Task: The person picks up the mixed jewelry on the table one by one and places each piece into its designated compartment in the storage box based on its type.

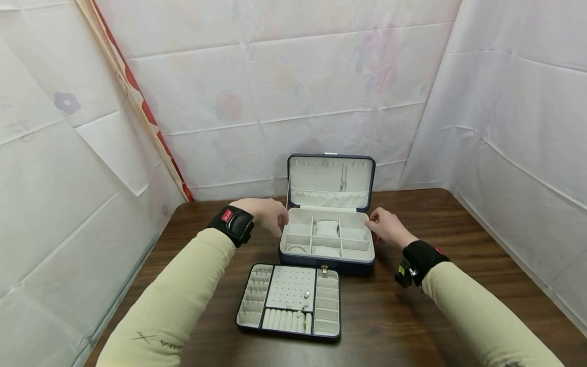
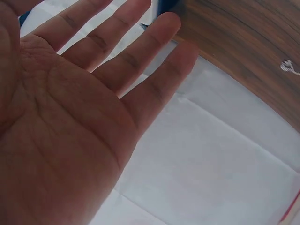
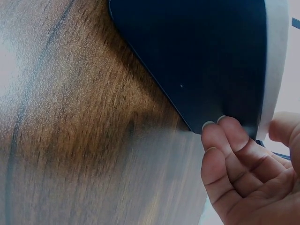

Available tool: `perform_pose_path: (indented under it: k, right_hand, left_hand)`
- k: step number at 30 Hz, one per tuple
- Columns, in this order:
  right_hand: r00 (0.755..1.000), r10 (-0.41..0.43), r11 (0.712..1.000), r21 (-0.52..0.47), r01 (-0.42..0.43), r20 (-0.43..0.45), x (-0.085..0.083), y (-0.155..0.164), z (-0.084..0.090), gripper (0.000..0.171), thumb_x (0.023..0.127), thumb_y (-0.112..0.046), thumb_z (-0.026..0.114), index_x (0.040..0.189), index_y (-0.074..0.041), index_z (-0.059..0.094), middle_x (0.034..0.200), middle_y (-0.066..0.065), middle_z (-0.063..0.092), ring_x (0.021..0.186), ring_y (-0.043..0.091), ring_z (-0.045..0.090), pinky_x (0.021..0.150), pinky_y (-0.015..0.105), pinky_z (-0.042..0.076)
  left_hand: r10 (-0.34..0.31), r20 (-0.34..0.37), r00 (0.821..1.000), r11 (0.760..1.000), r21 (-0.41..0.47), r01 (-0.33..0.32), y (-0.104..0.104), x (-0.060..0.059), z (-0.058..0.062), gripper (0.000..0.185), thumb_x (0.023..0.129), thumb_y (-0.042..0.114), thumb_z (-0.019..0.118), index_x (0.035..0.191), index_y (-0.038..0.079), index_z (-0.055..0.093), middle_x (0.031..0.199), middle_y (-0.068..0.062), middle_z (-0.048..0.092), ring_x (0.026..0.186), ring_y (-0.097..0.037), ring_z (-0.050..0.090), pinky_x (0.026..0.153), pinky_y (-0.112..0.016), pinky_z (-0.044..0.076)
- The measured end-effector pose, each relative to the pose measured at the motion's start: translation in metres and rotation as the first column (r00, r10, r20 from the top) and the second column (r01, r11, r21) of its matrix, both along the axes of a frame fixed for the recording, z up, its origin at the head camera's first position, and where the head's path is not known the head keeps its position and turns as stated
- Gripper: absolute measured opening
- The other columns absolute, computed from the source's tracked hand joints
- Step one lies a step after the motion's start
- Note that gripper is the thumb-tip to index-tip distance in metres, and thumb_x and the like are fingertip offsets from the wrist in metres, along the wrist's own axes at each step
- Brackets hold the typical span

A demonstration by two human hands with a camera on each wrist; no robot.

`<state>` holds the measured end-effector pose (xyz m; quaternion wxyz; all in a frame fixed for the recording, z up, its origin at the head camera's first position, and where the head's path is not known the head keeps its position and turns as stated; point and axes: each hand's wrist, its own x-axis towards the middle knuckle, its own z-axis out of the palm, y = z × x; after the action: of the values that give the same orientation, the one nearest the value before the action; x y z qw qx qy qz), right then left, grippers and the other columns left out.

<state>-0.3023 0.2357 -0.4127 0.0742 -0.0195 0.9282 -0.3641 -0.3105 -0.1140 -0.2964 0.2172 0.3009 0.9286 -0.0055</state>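
Observation:
A navy jewelry box (image 1: 327,267) with a white compartmented inside stands with its lid (image 1: 330,176) raised. At its left side my left hand (image 1: 270,213) reaches close to the rim; the left wrist view shows that hand (image 2: 89,93) with fingers extended and nothing in the palm. My right hand (image 1: 387,227) grips the box's right wall: in the right wrist view the hand (image 3: 258,173) has its fingertips on the navy side (image 3: 197,61) and its thumb at the white rim. White cushions (image 1: 327,228) and a bracelet (image 1: 295,248) lie in the compartments.
A jewelry tray (image 1: 291,288) with ring rolls and small compartments lies in front of the box. Necklaces (image 1: 343,178) hang inside the lid. A small silvery piece (image 2: 290,67) rests on the wooden table (image 1: 376,316). White sheets (image 1: 275,76) enclose the table.

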Motion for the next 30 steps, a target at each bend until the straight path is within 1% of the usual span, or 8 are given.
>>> perform_pose_path:
  k: [3, 5, 8, 13, 17, 23, 27, 30]
  right_hand:
    - [1.0, -0.002, 1.0, 0.0, 0.002, -0.001, 0.0, 0.0, 0.0, 0.028, 0.105, -0.022, 0.054, 0.117, 0.003, 0.051, 0.084, 0.012, 0.063, 0.068, 0.026, 0.063, 0.06, 0.034, 0.054]
    - [1.0, -0.002, 1.0, -0.002, 0.002, -0.001, 0.0, 0.0, 0.0, 0.028, 0.105, -0.021, 0.054, 0.117, 0.003, 0.051, 0.084, 0.011, 0.063, 0.067, 0.025, 0.063, 0.061, 0.035, 0.055]
    - [1.0, 0.001, 1.0, -0.006, -0.001, -0.001, 0.001, 0.0, 0.0, 0.028, 0.105, -0.021, 0.053, 0.118, 0.003, 0.05, 0.084, 0.012, 0.063, 0.067, 0.024, 0.063, 0.062, 0.036, 0.056]
    - [1.0, -0.001, 1.0, -0.005, 0.001, -0.001, 0.001, 0.0, 0.0, 0.028, 0.105, -0.021, 0.053, 0.118, 0.003, 0.05, 0.084, 0.012, 0.063, 0.068, 0.025, 0.064, 0.062, 0.035, 0.055]
    - [1.0, -0.003, 1.0, 0.001, 0.003, 0.001, 0.0, 0.0, -0.001, 0.028, 0.105, -0.021, 0.053, 0.118, 0.003, 0.05, 0.083, 0.012, 0.063, 0.068, 0.026, 0.064, 0.061, 0.034, 0.055]
    - [1.0, -0.001, 1.0, 0.001, 0.001, -0.003, 0.0, 0.0, 0.0, 0.028, 0.105, -0.021, 0.053, 0.117, 0.003, 0.05, 0.084, 0.012, 0.063, 0.068, 0.027, 0.064, 0.06, 0.033, 0.054]
    - [1.0, 0.001, 1.0, 0.005, -0.001, -0.006, 0.0, 0.0, 0.0, 0.028, 0.105, -0.022, 0.053, 0.118, 0.003, 0.05, 0.085, 0.012, 0.063, 0.068, 0.026, 0.064, 0.059, 0.032, 0.053]
    - [1.0, 0.003, 1.0, 0.009, -0.003, -0.008, 0.0, 0.0, 0.0, 0.028, 0.105, -0.022, 0.053, 0.118, 0.003, 0.05, 0.086, 0.012, 0.063, 0.068, 0.026, 0.064, 0.059, 0.031, 0.053]
  left_hand:
    - [0.02, -0.012, 1.0, 1.0, 0.009, -0.02, -0.011, -0.001, 0.0, 0.046, 0.083, 0.019, 0.072, 0.128, 0.011, 0.067, 0.118, -0.002, 0.069, 0.109, -0.018, 0.063, 0.093, -0.041, 0.052]
    - [0.045, -0.016, 0.999, 0.999, 0.007, -0.045, -0.019, -0.002, -0.001, 0.046, 0.084, 0.02, 0.072, 0.129, 0.013, 0.067, 0.12, -0.002, 0.069, 0.11, -0.018, 0.062, 0.094, -0.042, 0.052]
    - [0.057, -0.024, 0.998, 0.998, 0.005, -0.056, -0.028, -0.006, -0.005, 0.046, 0.084, 0.02, 0.073, 0.129, 0.012, 0.066, 0.123, -0.006, 0.068, 0.11, -0.021, 0.062, 0.093, -0.043, 0.052]
    - [0.057, -0.052, 0.997, 0.998, 0.021, -0.056, -0.044, -0.015, -0.016, 0.047, 0.085, 0.018, 0.073, 0.13, 0.008, 0.065, 0.123, -0.012, 0.068, 0.108, -0.025, 0.063, 0.092, -0.044, 0.053]
    - [0.081, -0.067, 0.994, 0.996, 0.041, -0.078, -0.058, -0.021, -0.026, 0.045, 0.086, 0.015, 0.073, 0.129, 0.006, 0.066, 0.124, -0.014, 0.068, 0.109, -0.026, 0.064, 0.092, -0.045, 0.053]
    - [0.15, -0.075, 0.986, 0.988, 0.056, -0.146, -0.08, -0.028, -0.036, 0.042, 0.087, 0.013, 0.072, 0.128, 0.004, 0.066, 0.123, -0.017, 0.068, 0.11, -0.03, 0.064, 0.092, -0.048, 0.053]
    - [0.219, -0.069, 0.973, 0.974, 0.069, -0.215, -0.092, -0.031, -0.044, 0.04, 0.089, 0.012, 0.069, 0.129, 0.004, 0.065, 0.121, -0.017, 0.068, 0.109, -0.03, 0.064, 0.092, -0.049, 0.053]
    - [0.279, -0.063, 0.958, 0.958, 0.092, -0.273, -0.099, -0.031, -0.051, 0.04, 0.091, 0.011, 0.066, 0.13, 0.004, 0.064, 0.122, -0.017, 0.067, 0.109, -0.03, 0.063, 0.093, -0.05, 0.053]
